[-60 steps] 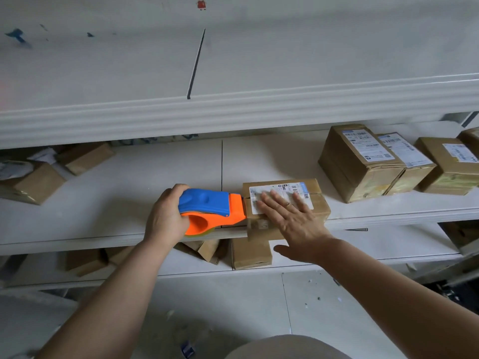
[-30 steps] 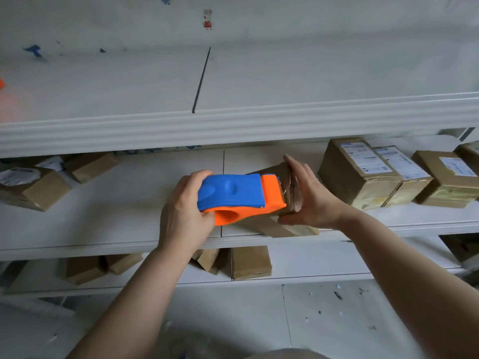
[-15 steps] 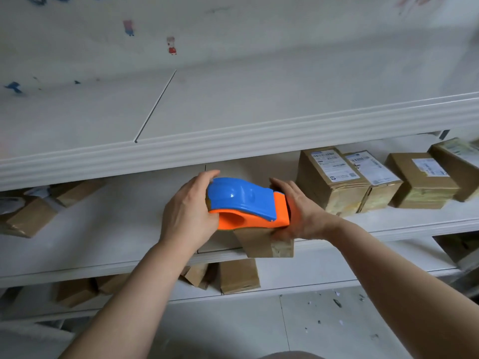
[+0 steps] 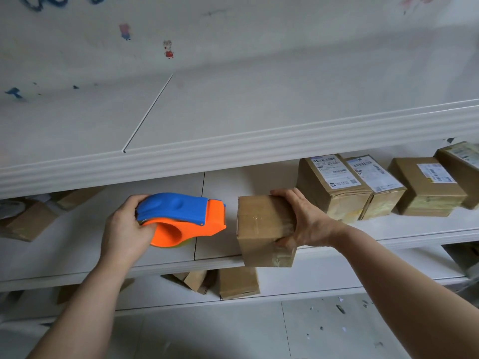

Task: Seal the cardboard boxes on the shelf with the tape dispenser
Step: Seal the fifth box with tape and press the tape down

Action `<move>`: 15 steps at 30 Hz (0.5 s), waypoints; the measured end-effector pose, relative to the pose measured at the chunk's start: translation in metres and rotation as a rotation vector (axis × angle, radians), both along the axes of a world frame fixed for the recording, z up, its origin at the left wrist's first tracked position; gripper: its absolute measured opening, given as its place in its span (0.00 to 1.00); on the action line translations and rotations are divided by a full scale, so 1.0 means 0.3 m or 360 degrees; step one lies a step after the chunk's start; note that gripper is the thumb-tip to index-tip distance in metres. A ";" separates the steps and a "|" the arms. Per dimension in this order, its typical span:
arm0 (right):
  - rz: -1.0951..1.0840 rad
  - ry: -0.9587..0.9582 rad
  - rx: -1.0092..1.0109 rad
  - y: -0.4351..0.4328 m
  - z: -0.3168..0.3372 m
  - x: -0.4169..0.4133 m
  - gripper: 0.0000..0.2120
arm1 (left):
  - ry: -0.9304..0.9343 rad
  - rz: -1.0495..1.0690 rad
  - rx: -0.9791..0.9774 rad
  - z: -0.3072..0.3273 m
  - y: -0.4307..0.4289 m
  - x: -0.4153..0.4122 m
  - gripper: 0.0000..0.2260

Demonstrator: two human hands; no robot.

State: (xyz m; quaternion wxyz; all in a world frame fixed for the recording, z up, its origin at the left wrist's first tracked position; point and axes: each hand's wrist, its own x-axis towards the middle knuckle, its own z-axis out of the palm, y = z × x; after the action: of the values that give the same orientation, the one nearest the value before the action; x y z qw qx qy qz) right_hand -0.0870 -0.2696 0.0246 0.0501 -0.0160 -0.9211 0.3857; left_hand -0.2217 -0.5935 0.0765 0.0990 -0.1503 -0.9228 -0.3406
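While both forearms reached up from the bottom of the frame, the left hand was wrapped round the tape dispenser, fingers curled into its orange loop, blue cover on top, orange nose pointing right. Dispenser hovered just over the middle shelf, near its front edge, apart from the box w/ a clear gap between nose and cardboard.

Right hand gripped the cardboard box from its right side: fingers over the top rear edge, thumb low on the front-right corner. Box sat at the shelf's front lip, front face overhanging the edge. Glossy clear tape showed across its top and down the right part of the front. No label visible on the faces shown.

Below, on the lower shelf, a plain box stood upright, w/ loose cardboard pieces just left of it. Floor underneath was pale and speckled.

Further back on the middle shelf, right side: a row of four labelled boxes, first two touching, others just beside, all taped. Far left, approx. same depth: a few more brown boxes, partly shadowed.

Above, the top shelf was a broad white surface w/ a ribbed front edge. Behind it, a white wall w/ small cartoon stickers and blue scribbles.
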 end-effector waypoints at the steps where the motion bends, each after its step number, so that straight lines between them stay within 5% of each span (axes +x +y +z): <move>1: 0.0001 -0.0001 -0.0003 0.001 -0.001 0.000 0.53 | -0.0006 0.0004 -0.0016 -0.009 0.002 -0.001 0.22; 8: -0.0001 -0.0120 0.0068 -0.011 0.006 0.000 0.59 | -0.0015 0.0019 -0.0119 -0.091 0.058 0.025 0.17; 15: 0.0142 -0.0095 0.1098 -0.106 0.069 0.016 0.56 | -0.0061 0.0083 -0.0104 -0.101 0.091 0.032 0.17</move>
State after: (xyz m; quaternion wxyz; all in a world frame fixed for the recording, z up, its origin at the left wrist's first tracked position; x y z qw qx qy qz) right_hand -0.0822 -0.3014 0.0452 0.0086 0.0310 -0.9981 0.0529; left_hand -0.2120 -0.5662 0.0462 0.0852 -0.1227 -0.9388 -0.3104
